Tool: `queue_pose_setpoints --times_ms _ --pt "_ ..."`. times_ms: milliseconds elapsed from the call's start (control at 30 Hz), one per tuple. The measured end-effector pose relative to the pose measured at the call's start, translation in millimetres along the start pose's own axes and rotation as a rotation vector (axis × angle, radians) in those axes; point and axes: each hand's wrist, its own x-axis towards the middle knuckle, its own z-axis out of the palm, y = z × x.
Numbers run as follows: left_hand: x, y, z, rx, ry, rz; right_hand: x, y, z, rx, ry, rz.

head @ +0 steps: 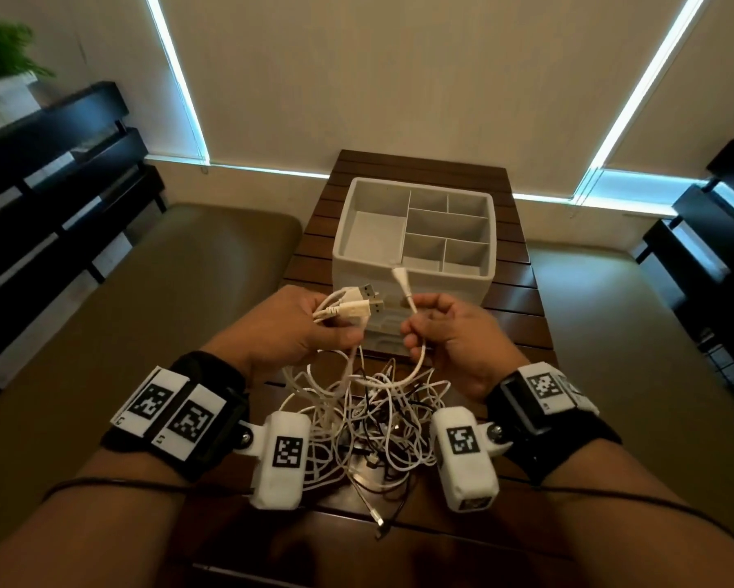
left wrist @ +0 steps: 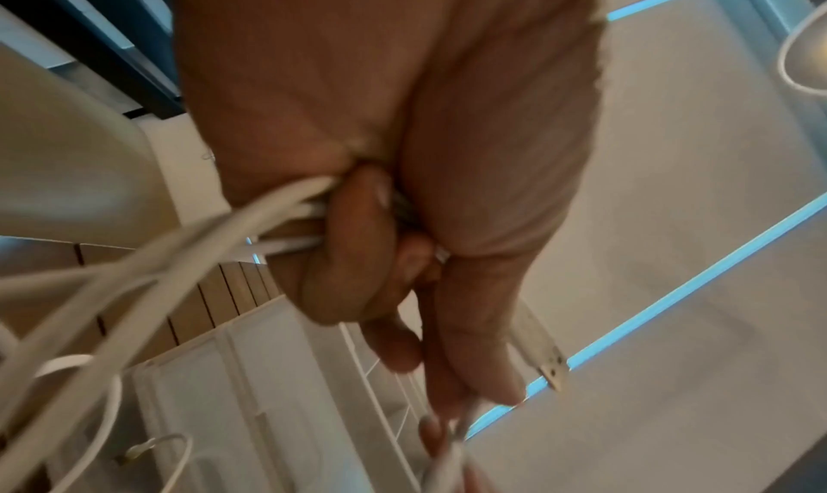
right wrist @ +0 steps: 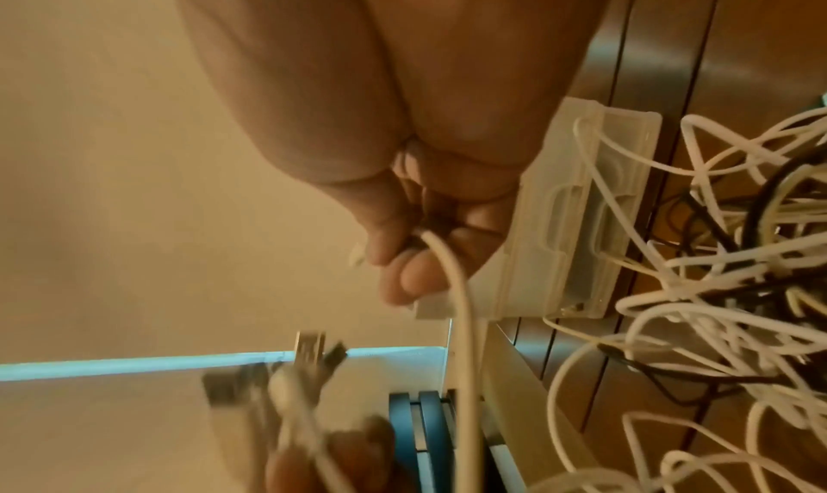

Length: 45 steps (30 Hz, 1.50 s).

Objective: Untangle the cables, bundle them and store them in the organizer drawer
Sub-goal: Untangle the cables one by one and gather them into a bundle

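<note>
A tangle of white and black cables lies on the dark slatted table in front of me. My left hand grips several white cable ends, their USB plugs pointing right; in the left wrist view the cords run out of the fist. My right hand pinches one white cable, its plug sticking up toward the organizer. The right wrist view shows that cable leaving the curled fingers. The white organizer stands just behind both hands, its top compartments empty.
A drawer juts from the organizer's base with cable loops draped over it. Beige cushions flank the table on both sides. Dark slatted furniture stands at the left and right. Window blinds fill the back wall.
</note>
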Motion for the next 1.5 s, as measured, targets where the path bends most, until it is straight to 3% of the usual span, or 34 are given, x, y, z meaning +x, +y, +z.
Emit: queue_pose_setpoints --times_ms 167,333,700,800,900,1000,1100,1167,1333,1500 --pt "6 -9 2 -0.012 0.021 -0.026 -2 10 13 -0.14 0.008 0.013" --pt "14 -15 8 -0.25 0.239 -0.017 -13 16 19 -0.122 -0.144 0.034" --pt "18 -25 36 -0.402 0.183 0.026 -10 36 47 -0.05 -0.05 -0.021" --pt "20 -23 35 -0.394 0.282 0.019 -9 44 50 -0.153 -0.107 -0.069" --pt "25 -21 28 -0.546 0.367 0.0 -13 55 47 -0.176 -0.223 -0.088" --pt "23 -18 22 -0.75 0.336 0.006 -14 63 42 -0.283 -0.316 -0.112" --pt "17 -7 11 -0.886 0.292 0.039 -13 62 34 -0.536 -0.303 -0.173" --pt "11 6 -1 -0.843 0.256 0.088 -10 59 28 -0.667 -0.277 -0.217" --pt "-2 43 -24 -0.666 0.225 0.208 -6 47 21 -0.745 -0.143 -0.179" --pt "1 54 2 -0.7 0.179 0.245 -9 32 68 -0.725 -0.263 -0.367"
